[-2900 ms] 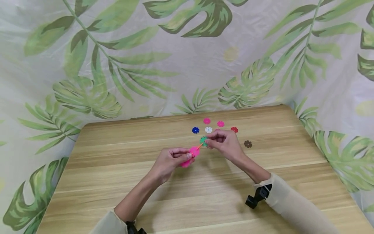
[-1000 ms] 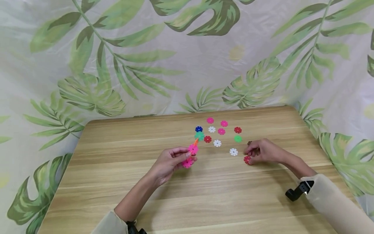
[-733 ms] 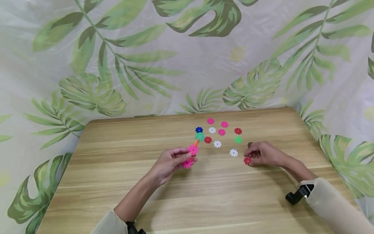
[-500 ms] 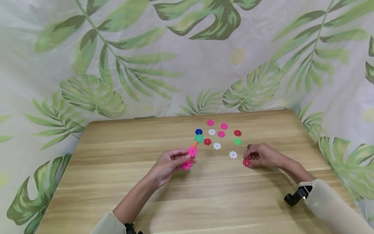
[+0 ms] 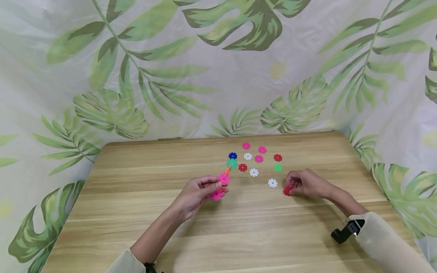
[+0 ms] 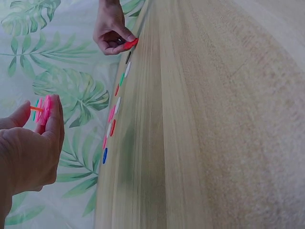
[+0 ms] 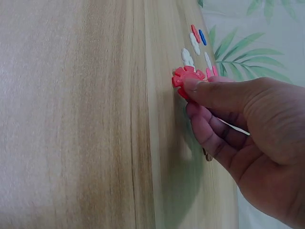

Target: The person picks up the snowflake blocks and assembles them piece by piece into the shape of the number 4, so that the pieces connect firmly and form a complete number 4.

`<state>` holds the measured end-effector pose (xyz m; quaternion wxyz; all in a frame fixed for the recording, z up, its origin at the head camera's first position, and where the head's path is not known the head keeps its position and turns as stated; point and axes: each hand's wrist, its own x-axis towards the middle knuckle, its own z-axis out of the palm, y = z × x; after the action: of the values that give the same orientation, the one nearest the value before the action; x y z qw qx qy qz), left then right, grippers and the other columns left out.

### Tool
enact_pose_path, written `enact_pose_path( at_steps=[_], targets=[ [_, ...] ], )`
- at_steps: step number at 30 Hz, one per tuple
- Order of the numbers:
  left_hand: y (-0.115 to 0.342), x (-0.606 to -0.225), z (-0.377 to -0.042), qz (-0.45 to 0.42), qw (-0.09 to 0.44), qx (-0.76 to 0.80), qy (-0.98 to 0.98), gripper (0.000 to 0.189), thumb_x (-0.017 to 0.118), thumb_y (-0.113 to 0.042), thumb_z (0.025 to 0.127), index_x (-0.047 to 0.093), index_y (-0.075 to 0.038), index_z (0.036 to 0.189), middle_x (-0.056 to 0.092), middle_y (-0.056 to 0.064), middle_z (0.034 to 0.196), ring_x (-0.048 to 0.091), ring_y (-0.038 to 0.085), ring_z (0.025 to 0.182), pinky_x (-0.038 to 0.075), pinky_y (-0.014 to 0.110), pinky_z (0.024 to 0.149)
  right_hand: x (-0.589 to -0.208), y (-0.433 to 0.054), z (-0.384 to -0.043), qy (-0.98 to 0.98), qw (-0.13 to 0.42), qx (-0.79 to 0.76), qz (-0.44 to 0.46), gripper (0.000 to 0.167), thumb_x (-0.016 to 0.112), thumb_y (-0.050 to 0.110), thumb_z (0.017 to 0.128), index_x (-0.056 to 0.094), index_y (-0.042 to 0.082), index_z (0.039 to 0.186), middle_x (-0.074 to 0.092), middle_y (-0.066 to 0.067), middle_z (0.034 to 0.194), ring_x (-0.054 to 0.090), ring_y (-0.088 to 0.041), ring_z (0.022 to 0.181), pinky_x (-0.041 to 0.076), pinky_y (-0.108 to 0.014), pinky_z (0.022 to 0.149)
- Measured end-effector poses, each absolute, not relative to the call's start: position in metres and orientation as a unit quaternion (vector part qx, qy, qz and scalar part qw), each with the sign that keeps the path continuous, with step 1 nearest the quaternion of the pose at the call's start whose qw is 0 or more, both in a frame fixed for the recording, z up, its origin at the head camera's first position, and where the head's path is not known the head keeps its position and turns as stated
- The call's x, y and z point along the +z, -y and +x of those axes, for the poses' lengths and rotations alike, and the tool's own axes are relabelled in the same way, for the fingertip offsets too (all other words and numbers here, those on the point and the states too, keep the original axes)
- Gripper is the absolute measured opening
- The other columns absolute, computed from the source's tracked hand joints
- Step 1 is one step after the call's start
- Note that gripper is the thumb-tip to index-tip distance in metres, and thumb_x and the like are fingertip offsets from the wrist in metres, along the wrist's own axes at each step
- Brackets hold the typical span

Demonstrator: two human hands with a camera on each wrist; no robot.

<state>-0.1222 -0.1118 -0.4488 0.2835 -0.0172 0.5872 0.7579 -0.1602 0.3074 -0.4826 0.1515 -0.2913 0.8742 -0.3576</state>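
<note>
Your right hand (image 5: 307,184) pinches a red disc (image 7: 181,76) between thumb and fingertips, most of its notched rim left showing; it looks held just above the table (image 5: 177,235). Your left hand (image 5: 194,195) grips a joined piece: two pink discs (image 5: 224,178) at your fingers, an orange disc (image 5: 228,171) seen nearly edge-on, and a teal disc (image 5: 232,163) at the far end. Your fingers hide how the pink ones connect.

This looks like the step of taking up one more disc for the joined piece. The next move likely calls for a steady left grip and a red rim turned notch-first toward a free notch; which one, I cannot tell.

Farther out, a white disc (image 5: 272,183) and a brown disc (image 6: 128,57) lie near your right hand, with other loose discs (image 5: 259,159) toward the table's back edge.
</note>
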Motion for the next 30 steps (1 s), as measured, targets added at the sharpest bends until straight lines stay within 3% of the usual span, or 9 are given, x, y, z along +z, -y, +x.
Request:
enact_pose_path(
  at_steps=[8, 20, 30],
  targets=[
    [0.110, -0.447, -0.122, -0.010, 0.285, 0.763, -0.581, 0.036, 0.066, -0.006, 0.105, 0.060, 0.009, 0.136, 0.074, 0.017, 0.124, 0.076, 0.024, 0.110, 0.061, 0.035, 0.096, -0.482, -0.302, -0.162, -0.878, 0.120, -0.375, -0.274, 0.019, 0.082, -0.003, 0.089, 0.077, 0.013, 0.098, 0.077, -0.002, 0.092, 0.071, -0.009, 0.083, 0.062, -0.026, 0.074],
    [0.111, -0.447, -0.122, -0.003, 0.292, 0.761, -0.579, 0.039, 0.068, -0.007, 0.104, 0.059, 0.010, 0.138, 0.074, 0.018, 0.125, 0.077, 0.023, 0.109, 0.061, 0.038, 0.097, -0.471, -0.275, -0.166, -0.877, 0.039, -0.397, -0.268, 0.020, 0.082, -0.002, 0.090, 0.080, 0.013, 0.102, 0.079, 0.004, 0.095, 0.074, -0.015, 0.085, 0.063, -0.025, 0.076],
    [0.110, -0.447, -0.122, 0.004, 0.301, 0.744, -0.597, 0.037, 0.068, -0.009, 0.104, 0.062, 0.008, 0.136, 0.074, 0.019, 0.125, 0.076, 0.025, 0.111, 0.062, 0.038, 0.095, -0.468, -0.251, -0.168, -0.850, 0.032, -0.468, -0.240, 0.013, 0.081, 0.004, 0.093, 0.080, 0.010, 0.104, 0.079, -0.001, 0.097, 0.072, -0.017, 0.086, 0.062, -0.026, 0.076]
  ],
)
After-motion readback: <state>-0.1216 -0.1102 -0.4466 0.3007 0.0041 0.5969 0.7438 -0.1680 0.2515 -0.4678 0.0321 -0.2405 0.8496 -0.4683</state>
